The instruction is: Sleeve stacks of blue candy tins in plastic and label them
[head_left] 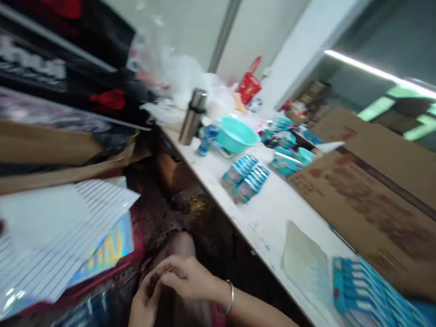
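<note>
My two hands meet low in the picture, over my knee and below the edge of the white table (269,218). My right hand (185,278), with a silver bangle on its wrist, lies curled over my left hand (142,305). The fingers of both are pressed together around something small and dark that I cannot make out. The whole view is smeared by motion.
On the table stand a steel flask (193,116), a teal bowl (236,134), stacks of blue packets (245,177), more blue packets (364,288) at the near right, a clear bag (304,261) and a flattened cardboard box (371,200). White lined sheets (57,236) lie at the left.
</note>
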A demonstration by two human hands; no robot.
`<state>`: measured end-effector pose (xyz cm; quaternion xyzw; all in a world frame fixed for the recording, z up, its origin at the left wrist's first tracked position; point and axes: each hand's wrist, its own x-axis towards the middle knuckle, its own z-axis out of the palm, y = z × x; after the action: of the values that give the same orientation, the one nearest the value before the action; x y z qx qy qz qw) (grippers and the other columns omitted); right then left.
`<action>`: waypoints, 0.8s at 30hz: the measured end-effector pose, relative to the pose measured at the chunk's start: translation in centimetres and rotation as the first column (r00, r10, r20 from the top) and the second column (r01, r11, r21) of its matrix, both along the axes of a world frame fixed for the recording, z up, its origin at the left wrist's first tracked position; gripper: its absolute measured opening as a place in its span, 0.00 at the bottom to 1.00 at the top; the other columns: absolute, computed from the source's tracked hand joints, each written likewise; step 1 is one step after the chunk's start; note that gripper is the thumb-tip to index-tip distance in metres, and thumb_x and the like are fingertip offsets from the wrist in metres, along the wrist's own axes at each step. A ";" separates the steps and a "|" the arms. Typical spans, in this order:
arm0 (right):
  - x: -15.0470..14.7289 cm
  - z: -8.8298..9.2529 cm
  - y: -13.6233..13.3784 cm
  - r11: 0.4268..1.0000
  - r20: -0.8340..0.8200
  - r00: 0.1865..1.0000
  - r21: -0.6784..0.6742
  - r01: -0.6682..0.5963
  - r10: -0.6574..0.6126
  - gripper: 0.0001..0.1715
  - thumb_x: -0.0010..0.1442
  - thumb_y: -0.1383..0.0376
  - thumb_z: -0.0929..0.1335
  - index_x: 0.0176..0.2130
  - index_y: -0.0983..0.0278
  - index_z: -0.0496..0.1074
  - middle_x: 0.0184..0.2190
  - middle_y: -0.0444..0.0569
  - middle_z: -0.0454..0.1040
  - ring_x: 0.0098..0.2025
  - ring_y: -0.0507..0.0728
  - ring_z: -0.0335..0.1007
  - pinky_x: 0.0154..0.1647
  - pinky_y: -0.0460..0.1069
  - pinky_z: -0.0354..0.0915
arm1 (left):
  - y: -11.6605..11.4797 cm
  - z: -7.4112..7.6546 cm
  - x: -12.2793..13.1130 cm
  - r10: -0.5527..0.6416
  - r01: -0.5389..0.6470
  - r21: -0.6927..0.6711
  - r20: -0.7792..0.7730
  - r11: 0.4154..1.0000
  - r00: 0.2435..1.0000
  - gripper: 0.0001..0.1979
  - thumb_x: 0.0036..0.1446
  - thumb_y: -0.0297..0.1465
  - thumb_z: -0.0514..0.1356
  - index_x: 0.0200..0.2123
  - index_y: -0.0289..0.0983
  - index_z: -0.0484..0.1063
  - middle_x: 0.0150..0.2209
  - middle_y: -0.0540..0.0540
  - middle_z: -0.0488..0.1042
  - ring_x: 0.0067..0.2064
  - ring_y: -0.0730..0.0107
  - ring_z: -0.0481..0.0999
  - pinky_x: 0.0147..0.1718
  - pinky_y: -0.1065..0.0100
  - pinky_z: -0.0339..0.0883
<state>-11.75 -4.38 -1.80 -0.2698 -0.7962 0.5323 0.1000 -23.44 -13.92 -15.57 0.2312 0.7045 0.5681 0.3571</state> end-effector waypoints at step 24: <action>40.4 0.6 5.0 0.214 0.036 0.244 0.614 0.759 -0.969 0.18 0.66 0.60 0.64 0.51 0.64 0.75 0.50 0.60 0.73 0.53 0.66 0.64 0.54 0.58 0.61 | 28.0 17.0 21.4 -0.066 0.236 0.156 -0.689 0.959 0.722 0.70 0.39 0.36 0.74 0.70 0.26 0.26 0.67 0.20 0.50 0.67 0.34 0.55 0.63 0.42 0.55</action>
<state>28.69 0.59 -1.19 -0.7503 -0.5931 0.0879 0.2784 -2.09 14.06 1.45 0.5191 0.6929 0.4920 0.0918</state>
